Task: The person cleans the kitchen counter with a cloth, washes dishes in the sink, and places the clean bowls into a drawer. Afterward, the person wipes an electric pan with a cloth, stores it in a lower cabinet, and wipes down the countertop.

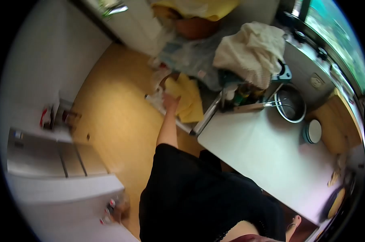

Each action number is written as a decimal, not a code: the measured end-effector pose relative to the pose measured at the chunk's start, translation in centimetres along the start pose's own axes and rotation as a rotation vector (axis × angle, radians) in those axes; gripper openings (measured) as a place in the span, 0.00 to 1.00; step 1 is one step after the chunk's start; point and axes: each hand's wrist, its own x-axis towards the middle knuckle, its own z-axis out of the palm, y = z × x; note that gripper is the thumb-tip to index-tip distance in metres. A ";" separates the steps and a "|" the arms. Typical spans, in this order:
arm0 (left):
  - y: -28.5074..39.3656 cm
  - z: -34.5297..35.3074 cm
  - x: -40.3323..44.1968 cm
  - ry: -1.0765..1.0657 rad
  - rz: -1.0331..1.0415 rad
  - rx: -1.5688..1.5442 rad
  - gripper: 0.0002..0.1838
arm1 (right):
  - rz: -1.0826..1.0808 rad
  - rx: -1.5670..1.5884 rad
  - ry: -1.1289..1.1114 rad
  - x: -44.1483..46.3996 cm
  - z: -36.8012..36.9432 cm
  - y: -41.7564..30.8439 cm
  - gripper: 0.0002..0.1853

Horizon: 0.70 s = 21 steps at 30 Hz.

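My left hand [171,103] reaches forward over a crumpled yellow sheet [187,101], cloth or paper. Its thumb stands apart from the fingers, and the fingertips are blurred. The sheet lies in what looks like a pulled-out drawer [181,128] with a metal rim, beside the white counter. Low on the right, beyond the counter's front edge, my right hand [295,222] shows only in part, with a dark band at the wrist. Whether it holds anything cannot be made out.
On the white counter [247,147] stand a metal pot [297,115], a wooden-handled strainer [251,107] and stacked round containers [312,131]. A pale cloth [251,50] covers something near the stove. Bottles [108,209] stand at lower left, near a steel fridge-like unit [37,157].
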 end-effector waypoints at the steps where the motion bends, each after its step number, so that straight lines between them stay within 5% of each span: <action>1: 0.2 0.9 1.1 -0.050 -0.009 0.115 0.55 | 0.017 -0.072 -0.051 -3.3 0.1 -0.1 0.07; 4: 3.0 -0.5 2.6 -0.225 -0.221 0.294 0.55 | 0.139 -0.106 -0.047 -10.7 0.3 2.7 0.07; 6: 1.6 1.1 3.8 -0.062 -0.014 0.570 0.52 | 0.240 -0.043 0.023 -15.0 0.8 3.7 0.06; 8: 3.5 -2.6 2.4 0.095 -0.039 0.361 0.48 | 0.314 0.097 0.010 -20.2 1.0 4.6 0.04; 9: -0.1 1.6 7.1 0.027 -0.182 0.072 0.45 | 0.335 0.141 0.071 -22.7 1.4 5.3 0.04; 12: -5.3 4.5 11.8 -0.218 -0.132 -1.236 0.29 | 0.456 0.199 0.157 -28.0 1.6 7.5 0.07; 15: -4.8 2.9 9.8 -0.333 -0.084 -1.121 0.26 | 0.573 0.108 0.217 -32.7 1.7 7.9 0.03; 18: -4.0 4.8 8.7 -0.379 0.544 1.051 0.28 | 0.680 0.091 0.145 -36.4 1.6 9.9 0.05; 20: 0.3 0.9 5.2 -0.505 0.168 0.809 0.31 | 0.652 0.161 0.156 -37.6 1.5 10.9 0.05; 21: 0.7 2.0 5.3 -0.495 0.194 0.811 0.31 | 0.666 0.151 0.179 -38.6 1.5 9.4 0.05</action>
